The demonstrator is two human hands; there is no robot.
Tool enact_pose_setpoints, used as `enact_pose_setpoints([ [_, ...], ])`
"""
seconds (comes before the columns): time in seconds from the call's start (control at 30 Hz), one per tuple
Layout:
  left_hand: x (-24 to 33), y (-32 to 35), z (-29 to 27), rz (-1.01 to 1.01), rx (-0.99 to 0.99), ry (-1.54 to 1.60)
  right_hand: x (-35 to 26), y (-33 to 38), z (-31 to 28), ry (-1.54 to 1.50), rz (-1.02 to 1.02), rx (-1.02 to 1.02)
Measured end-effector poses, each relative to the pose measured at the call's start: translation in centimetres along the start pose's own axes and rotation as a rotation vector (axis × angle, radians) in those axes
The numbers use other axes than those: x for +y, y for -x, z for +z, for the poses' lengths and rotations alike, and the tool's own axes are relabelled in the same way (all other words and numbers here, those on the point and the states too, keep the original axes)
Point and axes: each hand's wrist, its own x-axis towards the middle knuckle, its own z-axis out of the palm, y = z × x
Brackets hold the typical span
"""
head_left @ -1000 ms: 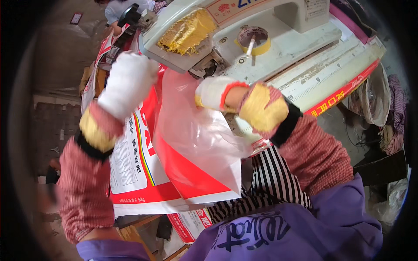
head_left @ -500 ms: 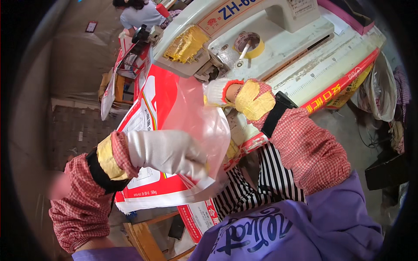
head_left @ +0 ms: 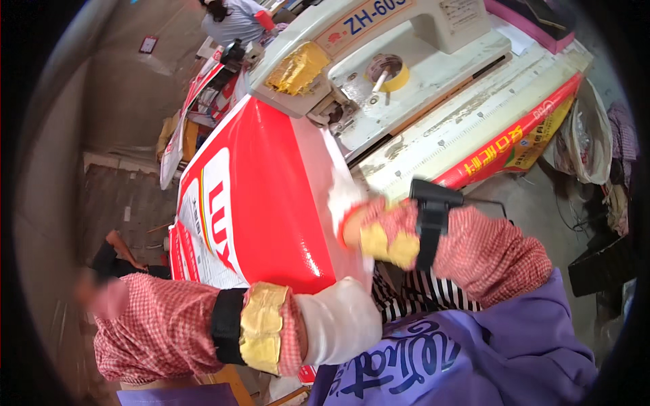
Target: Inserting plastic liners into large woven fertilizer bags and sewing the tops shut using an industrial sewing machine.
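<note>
A red and white woven plastic sack (head_left: pixel 277 203) stretches from the sewing machine (head_left: pixel 291 78) toward my body. Its far edge lies beside the machine's needle end (head_left: pixel 332 111). My left hand (head_left: pixel 342 321), in a white glove, is closed at the sack's near corner, its fingertips mostly hidden. My right hand (head_left: pixel 347 203), also gloved in white, touches the sack's right edge close to the machine table; its fingers are smeared by motion. Checked sleeves with black straps and yellow patches cover both forearms.
A tape roll (head_left: pixel 388 72) with a white stick in it lies on the machine bed. The pale machine table (head_left: pixel 467 128) has a red and yellow printed strip along its front. A plastic bag (head_left: pixel 586 139) hangs at the right. Another person (head_left: pixel 233 20) sits beyond the machine.
My left hand has moved down and right, toward my body. The sack has turned, with its red face stretched flatter. My right hand has come down from the needle area.
</note>
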Motion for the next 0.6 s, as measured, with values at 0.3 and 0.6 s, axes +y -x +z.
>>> enact_pose_setpoints([
  [0.3,-1.8,1.1,1.1,-0.033,-0.031,0.088,22.8,0.2,0.4,3.633,-1.099,0.539],
  [0.6,-1.1,0.8,1.9,0.039,0.13,0.066,17.8,-2.7,0.7,3.888,-0.813,1.754],
])
